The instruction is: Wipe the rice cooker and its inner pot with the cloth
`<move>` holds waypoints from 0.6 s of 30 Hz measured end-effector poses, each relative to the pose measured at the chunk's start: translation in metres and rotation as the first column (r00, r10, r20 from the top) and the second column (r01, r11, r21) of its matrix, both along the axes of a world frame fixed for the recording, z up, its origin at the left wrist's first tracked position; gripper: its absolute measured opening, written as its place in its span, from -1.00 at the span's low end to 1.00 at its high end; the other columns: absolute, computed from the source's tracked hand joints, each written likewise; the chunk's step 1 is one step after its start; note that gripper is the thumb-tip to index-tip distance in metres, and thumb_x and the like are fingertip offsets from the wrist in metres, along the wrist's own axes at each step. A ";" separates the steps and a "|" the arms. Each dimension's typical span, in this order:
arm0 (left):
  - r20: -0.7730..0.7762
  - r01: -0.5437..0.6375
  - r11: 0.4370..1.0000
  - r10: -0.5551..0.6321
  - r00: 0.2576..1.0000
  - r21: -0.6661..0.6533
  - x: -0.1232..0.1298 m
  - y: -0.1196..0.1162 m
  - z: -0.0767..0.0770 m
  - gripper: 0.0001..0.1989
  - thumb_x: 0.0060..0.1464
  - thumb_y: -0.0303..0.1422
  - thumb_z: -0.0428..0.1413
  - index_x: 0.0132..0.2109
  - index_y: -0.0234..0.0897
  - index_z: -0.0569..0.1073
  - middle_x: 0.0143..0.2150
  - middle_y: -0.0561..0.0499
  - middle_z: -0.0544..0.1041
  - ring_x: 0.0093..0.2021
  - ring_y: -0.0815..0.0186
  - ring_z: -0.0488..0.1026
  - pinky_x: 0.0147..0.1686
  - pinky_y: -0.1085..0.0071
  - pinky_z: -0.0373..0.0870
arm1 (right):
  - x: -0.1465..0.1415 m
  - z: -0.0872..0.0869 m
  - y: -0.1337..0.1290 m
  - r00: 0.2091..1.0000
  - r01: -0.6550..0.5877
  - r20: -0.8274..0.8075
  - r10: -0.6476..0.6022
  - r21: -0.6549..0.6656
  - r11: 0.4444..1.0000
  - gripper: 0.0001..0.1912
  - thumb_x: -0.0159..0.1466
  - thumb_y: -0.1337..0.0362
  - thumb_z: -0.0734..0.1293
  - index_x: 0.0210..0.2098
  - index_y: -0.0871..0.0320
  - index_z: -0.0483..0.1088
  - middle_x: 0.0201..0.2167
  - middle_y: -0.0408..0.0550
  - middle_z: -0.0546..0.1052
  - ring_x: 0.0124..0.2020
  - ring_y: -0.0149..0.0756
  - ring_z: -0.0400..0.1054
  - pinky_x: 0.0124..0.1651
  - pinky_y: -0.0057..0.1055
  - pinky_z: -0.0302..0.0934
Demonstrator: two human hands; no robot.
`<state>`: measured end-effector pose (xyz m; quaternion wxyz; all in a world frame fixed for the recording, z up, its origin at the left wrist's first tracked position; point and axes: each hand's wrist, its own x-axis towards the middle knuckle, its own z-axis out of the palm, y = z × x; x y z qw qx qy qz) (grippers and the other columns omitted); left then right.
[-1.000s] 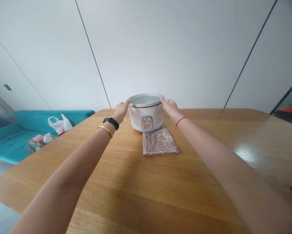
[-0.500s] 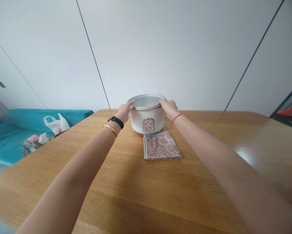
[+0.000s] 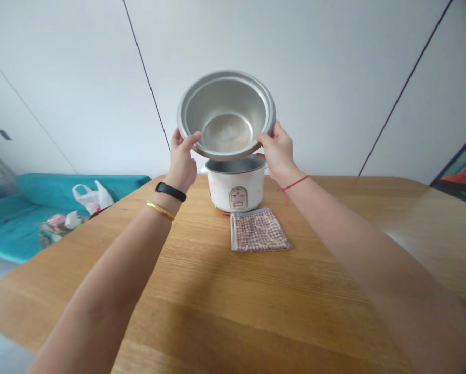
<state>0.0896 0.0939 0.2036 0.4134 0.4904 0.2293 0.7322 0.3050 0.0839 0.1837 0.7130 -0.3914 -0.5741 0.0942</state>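
A silver metal inner pot (image 3: 227, 98) is held up above the white rice cooker (image 3: 221, 189), tilted so its hollow inside faces me. My left hand (image 3: 184, 158) grips the left side of its rim, thumb over the edge. On the right side of the rim, my right hand (image 3: 277, 150) has the same kind of hold. The rice cooker body stands upright on the table with its dark opening partly behind the pot. A folded brown-and-white patterned cloth (image 3: 260, 231) lies flat just in front of the cooker.
The wooden table (image 3: 225, 306) runs up to a white panelled wall (image 3: 314, 78). To the left stands a teal sofa (image 3: 30, 197), with a white plastic bag (image 3: 93, 197) and other items on it. At the far right is a dark-framed panel with something red.
Both hands have lifted the inner pot up out of the rice cooker and tipped it towards me. The cooker body and the cloth have stayed in place.
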 end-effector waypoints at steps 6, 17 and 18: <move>0.197 -0.157 0.985 0.168 0.966 -0.069 -0.045 -0.076 -0.030 -0.60 -0.11 -0.54 0.15 -0.08 -0.11 0.42 -0.12 0.07 0.57 0.00 0.23 0.51 0.03 0.34 0.50 | -0.027 -0.056 -0.079 0.965 -0.262 -0.043 0.259 -0.090 0.961 -0.45 0.40 -0.15 0.27 0.22 0.03 0.41 -0.03 0.02 0.51 -0.05 -0.14 0.42 -0.01 -0.15 0.44; 0.129 -0.350 0.905 0.388 0.913 -0.243 -0.095 -0.188 -0.106 -0.55 -0.27 -0.48 0.23 -0.13 -0.12 0.46 -0.17 0.10 0.54 -0.15 0.27 0.47 -0.13 0.40 0.47 | -0.044 -0.170 -0.125 0.568 0.485 0.780 0.262 -0.575 0.659 -0.55 0.42 0.04 0.33 0.25 -0.04 0.49 0.27 0.06 0.42 0.32 0.19 0.19 0.25 0.15 0.15; 0.125 -0.351 0.904 0.388 0.913 -0.244 -0.093 -0.191 -0.109 -0.55 -0.27 -0.47 0.24 -0.12 -0.12 0.47 -0.17 0.10 0.54 -0.16 0.28 0.47 -0.13 0.41 0.45 | -0.042 -0.169 -0.130 0.584 0.435 0.767 0.268 -0.574 0.694 -0.62 0.40 0.17 0.33 0.18 0.01 0.53 0.17 0.05 0.50 0.24 0.09 0.28 0.23 -0.01 0.20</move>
